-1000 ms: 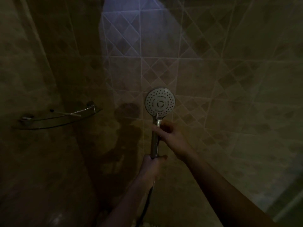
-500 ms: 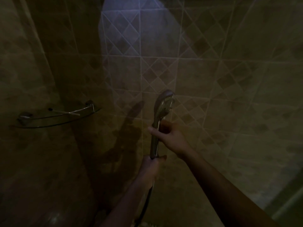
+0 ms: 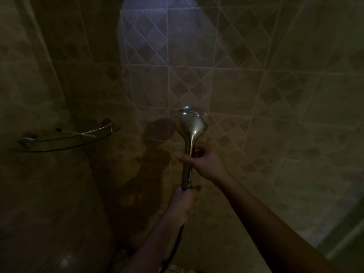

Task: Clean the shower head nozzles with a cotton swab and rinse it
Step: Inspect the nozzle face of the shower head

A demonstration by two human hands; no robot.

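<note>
Shower head point(image 3: 192, 125) held upright in both hands, chrome back to camera.
Left hand point(image 3: 183, 200) fisted, grip tight round handle base above the hose point(image 3: 175, 247); right hand point(image 3: 205, 163) higher, arm extended, fingers curled round mid-handle. Tiled wall point(image 3: 275, 115) behind, glass corner shelf point(image 3: 59, 142) far left.

A single head-worn wide-angle camera looks forward and down, standing close, facing the corner of the tiled wall point(image 3: 275, 91).
</note>
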